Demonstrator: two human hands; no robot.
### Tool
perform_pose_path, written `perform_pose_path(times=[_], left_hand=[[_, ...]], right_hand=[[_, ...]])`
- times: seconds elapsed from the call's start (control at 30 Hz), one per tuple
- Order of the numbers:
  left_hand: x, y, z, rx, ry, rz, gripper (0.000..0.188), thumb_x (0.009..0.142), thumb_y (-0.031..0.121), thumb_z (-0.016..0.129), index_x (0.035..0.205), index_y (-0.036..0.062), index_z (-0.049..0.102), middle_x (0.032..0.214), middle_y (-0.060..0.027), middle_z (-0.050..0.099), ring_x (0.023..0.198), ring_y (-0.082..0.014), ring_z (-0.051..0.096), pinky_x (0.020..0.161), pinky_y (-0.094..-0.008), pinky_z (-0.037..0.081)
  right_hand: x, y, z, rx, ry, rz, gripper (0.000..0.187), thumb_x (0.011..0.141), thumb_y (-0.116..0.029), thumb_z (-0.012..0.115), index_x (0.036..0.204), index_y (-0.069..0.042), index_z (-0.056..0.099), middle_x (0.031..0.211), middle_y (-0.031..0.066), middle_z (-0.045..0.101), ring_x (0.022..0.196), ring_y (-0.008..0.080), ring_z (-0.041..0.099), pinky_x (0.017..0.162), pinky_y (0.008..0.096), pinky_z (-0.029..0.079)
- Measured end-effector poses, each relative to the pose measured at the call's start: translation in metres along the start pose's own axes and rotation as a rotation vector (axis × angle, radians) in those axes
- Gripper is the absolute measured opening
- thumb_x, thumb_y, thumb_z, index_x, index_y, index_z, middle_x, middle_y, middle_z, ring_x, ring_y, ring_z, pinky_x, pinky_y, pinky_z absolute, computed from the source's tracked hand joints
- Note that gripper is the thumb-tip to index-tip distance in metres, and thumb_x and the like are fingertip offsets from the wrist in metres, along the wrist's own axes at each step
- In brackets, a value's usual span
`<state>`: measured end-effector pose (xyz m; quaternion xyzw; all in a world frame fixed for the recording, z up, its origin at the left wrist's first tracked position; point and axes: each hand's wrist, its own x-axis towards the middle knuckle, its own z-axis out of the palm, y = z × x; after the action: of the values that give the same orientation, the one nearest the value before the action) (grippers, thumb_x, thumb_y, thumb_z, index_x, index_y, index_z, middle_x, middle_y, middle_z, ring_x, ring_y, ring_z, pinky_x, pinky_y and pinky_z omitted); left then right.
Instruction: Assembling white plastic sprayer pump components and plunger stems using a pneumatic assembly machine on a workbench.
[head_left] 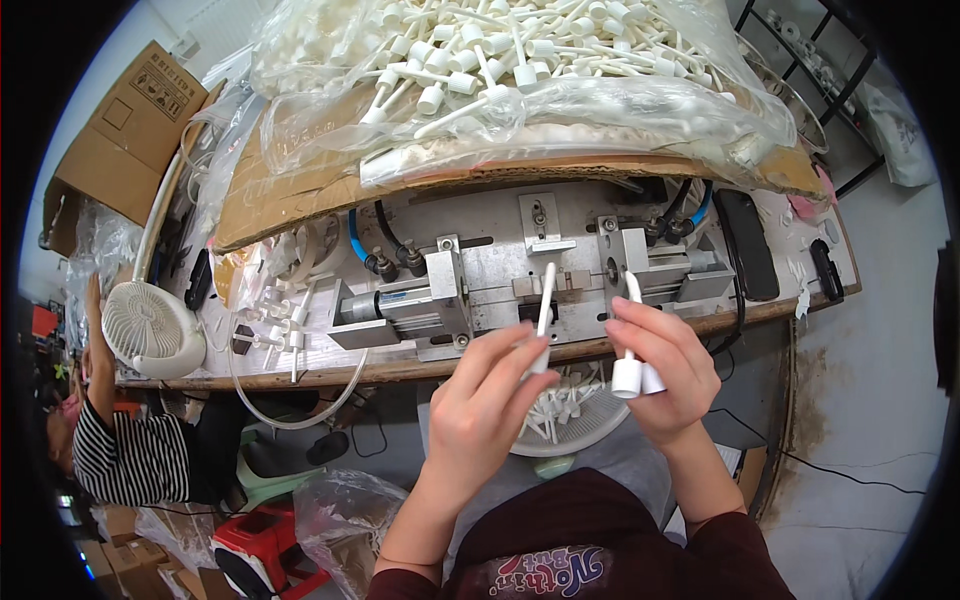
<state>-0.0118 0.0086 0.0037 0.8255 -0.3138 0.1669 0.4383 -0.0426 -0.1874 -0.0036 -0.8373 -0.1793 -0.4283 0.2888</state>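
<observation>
Between the thumb and fingers of my left hand (478,400) is a white plastic cap with a long stem (547,300). Its stem points up and away, while my fingers partly cover the cap end. My right hand (672,372) is closed on white stemmed caps (627,378), with at least two cap ends showing below the fingers and a stem tip above. Just beyond both hands lies a metal clamping fixture (545,285) with a cylinder block on each side. Nothing sits visibly clamped at its centre, though my fingers hide part of the front edge.
A large heap of white stemmed caps (470,60) lies in clear plastic on cardboard (300,205) above the fixture. Below the bench edge is a round basket (590,435) of similar pieces. A white fan (150,330), a phone (750,245) and another person (135,455) are also around.
</observation>
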Motion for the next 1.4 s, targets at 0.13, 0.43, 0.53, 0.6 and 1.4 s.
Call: perform_pose_path(times=[0.13,0.43,0.53,0.6,1.4], left_hand=[[-0.004,-0.015,0.02,0.179,-0.023,0.047,0.03,0.072,0.01,0.085,0.098,0.0007,0.074,0.109,-0.0089,0.074,0.078,-0.0208,0.072,0.067,-0.0301,0.057],[0.013,-0.019,0.019,0.385,-0.119,0.181,0.028,0.071,0.016,0.082,0.095,0.0049,0.074,0.107,-0.0043,0.074,0.054,-0.0154,0.058,0.052,-0.0272,0.046],[0.014,-0.015,0.016,0.391,-0.135,0.151,0.03,0.069,0.016,0.084,0.096,0.0058,0.075,0.107,-0.0023,0.075,0.055,-0.0168,0.06,0.053,-0.0268,0.048],[0.014,-0.014,0.014,0.274,-0.145,0.106,0.032,0.07,0.016,0.084,0.099,0.0039,0.074,0.106,-0.0056,0.074,0.062,-0.0172,0.065,0.057,-0.0269,0.051],[0.017,-0.012,0.015,0.432,-0.181,0.164,0.027,0.076,0.012,0.08,0.101,0.0048,0.075,0.114,-0.0045,0.073,0.062,-0.0158,0.065,0.055,-0.028,0.047]], right_hand=[[-0.005,-0.001,0.001,0.018,0.008,0.05,0.038,0.067,0.008,0.071,0.105,0.004,0.071,0.109,0.019,0.071,0.087,0.0293,0.071,0.071,0.0326,0.058],[-0.015,0.002,-0.001,0.109,0.031,0.132,0.033,0.07,0.004,0.074,0.102,0.004,0.07,0.105,0.0189,0.072,0.085,0.0281,0.072,0.07,0.0314,0.059],[-0.013,0.005,-0.005,0.042,-0.019,-0.002,0.031,0.07,-0.004,0.078,0.099,0.004,0.071,0.102,0.0178,0.073,0.077,0.0266,0.073,0.064,0.0314,0.059],[-0.015,0.006,-0.005,0.051,-0.011,-0.009,0.03,0.07,-0.005,0.078,0.099,0.003,0.071,0.102,0.0173,0.073,0.076,0.0262,0.073,0.063,0.0315,0.059],[-0.017,0.005,0.006,0.341,0.087,0.178,0.049,0.079,-0.007,0.08,0.121,0.006,0.058,0.128,0.0297,0.06,0.11,0.0343,0.068,0.089,0.035,0.057]])
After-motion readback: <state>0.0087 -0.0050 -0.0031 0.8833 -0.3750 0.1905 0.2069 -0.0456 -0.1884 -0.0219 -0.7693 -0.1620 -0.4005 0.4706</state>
